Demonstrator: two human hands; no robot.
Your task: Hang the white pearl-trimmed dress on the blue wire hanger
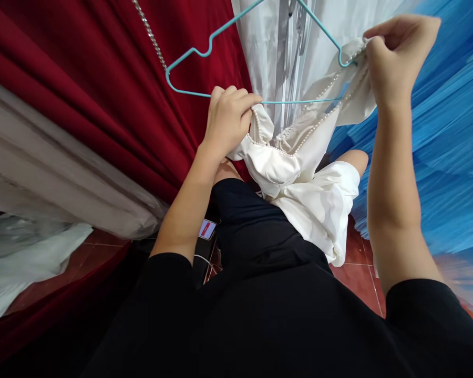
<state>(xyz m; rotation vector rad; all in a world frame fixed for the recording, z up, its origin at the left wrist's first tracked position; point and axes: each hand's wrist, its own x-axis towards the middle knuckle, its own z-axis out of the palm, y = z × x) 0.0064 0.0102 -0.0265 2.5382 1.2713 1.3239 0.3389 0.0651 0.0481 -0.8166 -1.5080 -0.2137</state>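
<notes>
Your left hand (pixel 228 121) pinches the white dress (pixel 299 168) under the teal hanger (pixel 260 58) bar's middle; right hand (pixel 398 52) grips its strap at the hanger's right notch.

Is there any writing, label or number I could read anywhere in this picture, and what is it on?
No readable text anywhere.
Small white tag with a red mark, low down beside the left forearm: too small and blurred to read.
White pearl-trimmed garment, held by the left hand and right hand: no label showing.
Teal wire hanger: no marking.
</notes>
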